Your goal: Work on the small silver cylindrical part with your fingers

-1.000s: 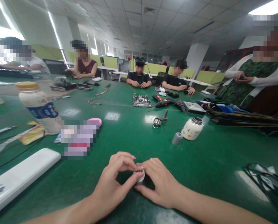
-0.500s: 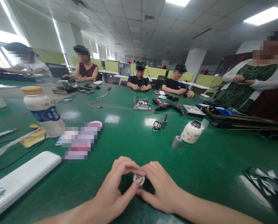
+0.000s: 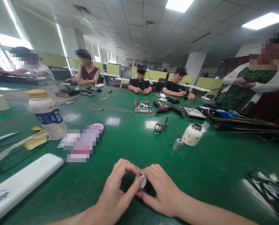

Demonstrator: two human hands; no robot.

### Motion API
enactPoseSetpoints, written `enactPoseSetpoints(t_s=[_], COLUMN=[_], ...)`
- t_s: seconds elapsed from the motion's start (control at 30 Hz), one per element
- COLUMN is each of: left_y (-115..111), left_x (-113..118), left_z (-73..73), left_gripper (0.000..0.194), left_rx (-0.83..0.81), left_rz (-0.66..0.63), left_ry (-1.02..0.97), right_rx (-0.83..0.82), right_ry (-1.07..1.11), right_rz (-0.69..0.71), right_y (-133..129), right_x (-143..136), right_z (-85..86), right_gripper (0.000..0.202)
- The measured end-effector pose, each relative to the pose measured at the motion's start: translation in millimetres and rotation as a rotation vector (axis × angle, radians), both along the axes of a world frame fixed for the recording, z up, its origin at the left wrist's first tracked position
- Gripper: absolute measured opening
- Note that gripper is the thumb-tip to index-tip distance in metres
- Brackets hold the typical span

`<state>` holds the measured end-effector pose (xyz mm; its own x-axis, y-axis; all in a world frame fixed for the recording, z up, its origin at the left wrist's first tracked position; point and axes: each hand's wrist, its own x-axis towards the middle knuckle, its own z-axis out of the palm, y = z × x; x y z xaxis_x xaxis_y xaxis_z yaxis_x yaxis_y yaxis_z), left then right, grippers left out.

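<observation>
Both hands meet over the green table around a small silvery metal cylinder point(image 3: 142, 183) with a round top. The thumb and index finger of my left hand point(image 3: 119, 184) pinch at its top, covering part of it. From the right side, my right hand point(image 3: 161, 189) grips the cylinder's body between thumb and fingers. What kind of part it is, I cannot make out. Further off stands a similar grey metal cylinder point(image 3: 178, 145), beside a cream bottle point(image 3: 192, 135) with small printed pictures and an uncovered metal mouth.
Left lie a long white case point(image 3: 29, 184), a drink bottle point(image 3: 47, 115) and a blurred purple item point(image 3: 85, 143). Ahead are metal bottle parts point(image 3: 158, 127), a circuit board point(image 3: 142, 106) and a power drill point(image 3: 164, 108). Black cables point(image 3: 266, 190) lie right. Several people sit or stand around.
My left thumb and index finger have drawn together on the cylinder's top, hiding more of it. My right hand keeps its grip. The view has shifted slightly.
</observation>
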<state>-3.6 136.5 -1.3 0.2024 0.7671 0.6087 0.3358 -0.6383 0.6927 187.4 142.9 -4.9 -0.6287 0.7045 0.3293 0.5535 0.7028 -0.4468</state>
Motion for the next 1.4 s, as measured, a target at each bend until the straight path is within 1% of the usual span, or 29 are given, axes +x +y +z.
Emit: enactPoseSetpoints(t_s=[0.03, 0.1, 0.17, 0.2, 0.3, 0.33, 0.4, 0.47, 0.53, 0.6, 0.63, 0.73, 0.83, 1.07, 1.4], left_y=[1.8, 8.1, 17.6, 22.8, 35.9, 38.5, 40.4, 38.2, 32.4, 24.6, 20.5, 10.9, 7.6, 9.4, 8.0], left_x=[-1.4, -6.3, -12.5, -15.2, -19.8, -19.9, -18.9, -16.6, -13.6, -9.8, -7.7, -2.8, -1.2, -4.3, -6.4], left_z=[-0.9, -3.3, -6.2, -7.6, -10.5, -10.6, -9.2, -6.5, -3.5, -1.0, 0.0, 2.2, 3.2, -1.2, -2.4], left_gripper=[0.01, 0.007, 0.008, 0.01, 0.013, 0.014, 0.017, 0.019, 0.02, 0.018, 0.018, 0.016, 0.015, 0.018, 0.018], left_rx=[0.009, 0.01, -0.049, -0.111, -0.319, -0.354, -0.373, -0.343, -0.261, -0.154, -0.113, -0.06, -0.032, 0.047, 0.072], left_rz=[0.03, 0.138, 0.254, 0.288, 0.273, 0.268, 0.27, 0.269, 0.249, 0.197, 0.155, 0.022, -0.041, -0.052, -0.035], left_ry=[-0.016, -0.014, 0.04, 0.081, 0.164, 0.173, 0.146, 0.03, -0.13, -0.241, -0.261, -0.226, -0.193, -0.135, -0.131], right_rx=[-0.002, -0.006, -0.014, -0.019, -0.03, -0.032, -0.032, -0.031, -0.028, -0.029, -0.03, -0.029, -0.024, -0.015, -0.01], right_ry=[-0.004, -0.011, -0.017, -0.02, -0.025, -0.025, -0.022, -0.019, -0.017, -0.015, -0.013, -0.008, -0.005, 0.013, 0.0], right_rz=[0.003, 0.004, 0.0, -0.002, -0.004, -0.002, -0.001, -0.002, -0.004, 0.001, 0.005, 0.009, 0.008, 0.019, 0.017], right_y=[0.1, 0.1, -0.2, -0.4, -0.8, -0.7, -0.6, -0.5, -0.7, -1.0, -1.2, -1.5, -1.2, -0.2, -0.2], right_x=[0.1, 0.4, 0.8, 0.9, 1.0, 0.9, 0.8, 0.9, 1.1, 1.2, 1.1, 0.9, 0.7, 0.5, 0.7], right_z=[0.3, 1.2, 2.3, 2.9, 4.4, 4.7, 4.9, 4.7, 4.5, 4.3, 4.2, 3.9, 3.7, 3.9, 2.5], right_gripper=[0.029, 0.033, 0.037, 0.039, 0.039, 0.038, 0.039, 0.04, 0.041, 0.039, 0.037, 0.032, 0.031, 0.033, 0.033])
